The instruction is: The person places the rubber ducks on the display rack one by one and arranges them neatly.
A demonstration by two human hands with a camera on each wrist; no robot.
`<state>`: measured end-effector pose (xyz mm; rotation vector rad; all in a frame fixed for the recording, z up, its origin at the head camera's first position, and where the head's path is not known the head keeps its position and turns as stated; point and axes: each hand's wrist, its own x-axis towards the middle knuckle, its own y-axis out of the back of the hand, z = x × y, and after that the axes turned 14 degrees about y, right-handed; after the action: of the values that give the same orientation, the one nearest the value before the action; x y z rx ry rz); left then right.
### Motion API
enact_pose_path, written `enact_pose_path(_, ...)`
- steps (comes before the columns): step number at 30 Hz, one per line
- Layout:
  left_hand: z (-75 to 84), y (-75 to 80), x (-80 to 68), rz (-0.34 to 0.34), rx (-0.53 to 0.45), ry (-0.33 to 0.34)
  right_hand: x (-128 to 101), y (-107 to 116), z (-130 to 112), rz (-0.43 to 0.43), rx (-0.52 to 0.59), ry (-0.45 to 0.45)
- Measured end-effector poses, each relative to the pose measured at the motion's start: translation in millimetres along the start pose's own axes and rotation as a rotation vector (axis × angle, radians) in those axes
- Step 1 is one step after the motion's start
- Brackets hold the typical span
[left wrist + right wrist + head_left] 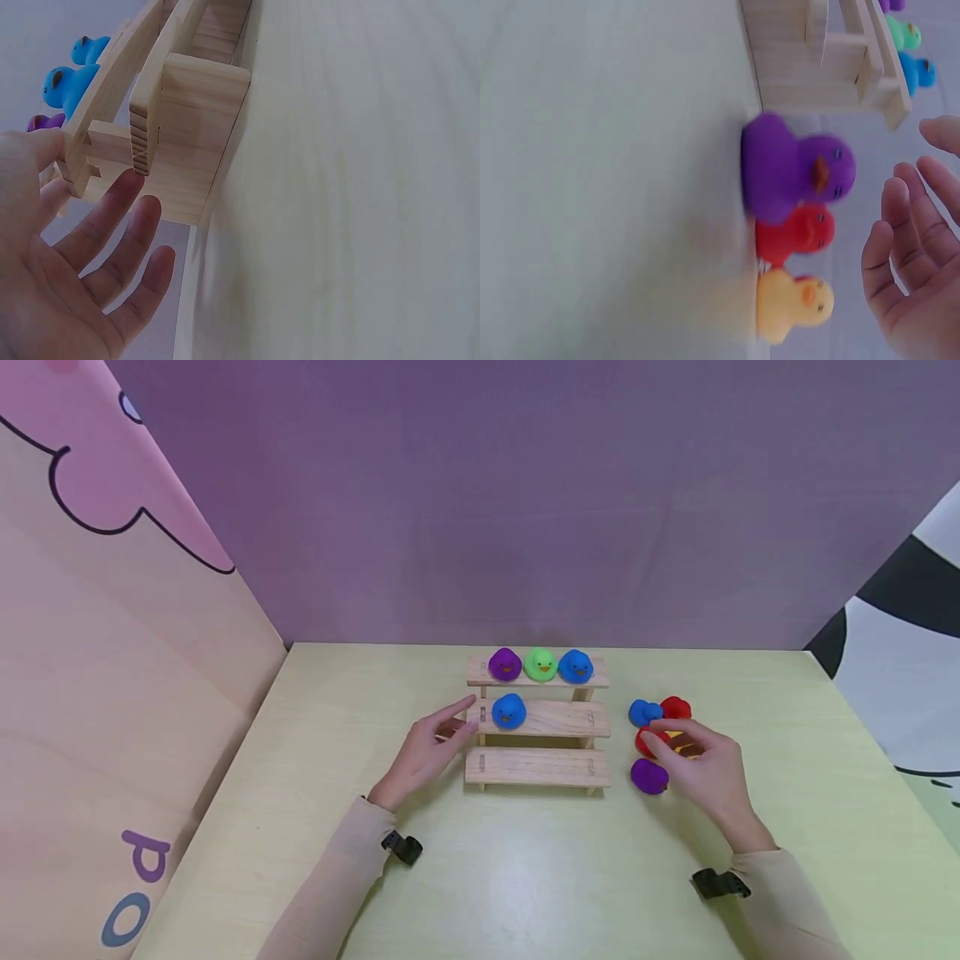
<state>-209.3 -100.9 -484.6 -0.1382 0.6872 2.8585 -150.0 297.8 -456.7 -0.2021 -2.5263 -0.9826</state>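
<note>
A three-tier wooden stand (540,766) holds rubber ducks: purple (505,665), green (541,665) and blue (576,667) on the top step, and another blue duck (509,712) at the middle step's left. My left hand (423,750) is at that step's left end, fingers spread, thumb and forefinger at its edge; whether they touch is hard to tell. With loosely bent fingers and nothing held, my right hand (705,770) hovers over the loose ducks on the right. Among these are a purple duck (772,169), a red duck (795,232) and a yellow duck (791,304).
Beside the stand, a loose blue duck (642,712) and another red duck (677,707) lie behind my right hand. The pale wooden table (510,877) ends at a purple backdrop (487,527), with printed panels left and right.
</note>
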Motion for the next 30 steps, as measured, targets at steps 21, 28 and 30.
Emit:
enact_pose_path(21, 0.0, -1.9, -1.9, 0.005, 0.005, 0.0, 0, 47, 51, -0.189, -0.107, -0.137)
enact_pose_path(28, 0.0, -0.7, -0.7, 0.001, 0.003, -0.005, 2, 45, 55, -0.245, -0.105, -0.164)
enact_pose_path(30, 0.4, -0.2, -0.9, -0.001, -0.005, -0.003, 3, 45, 56, -0.256, -0.1, -0.162)
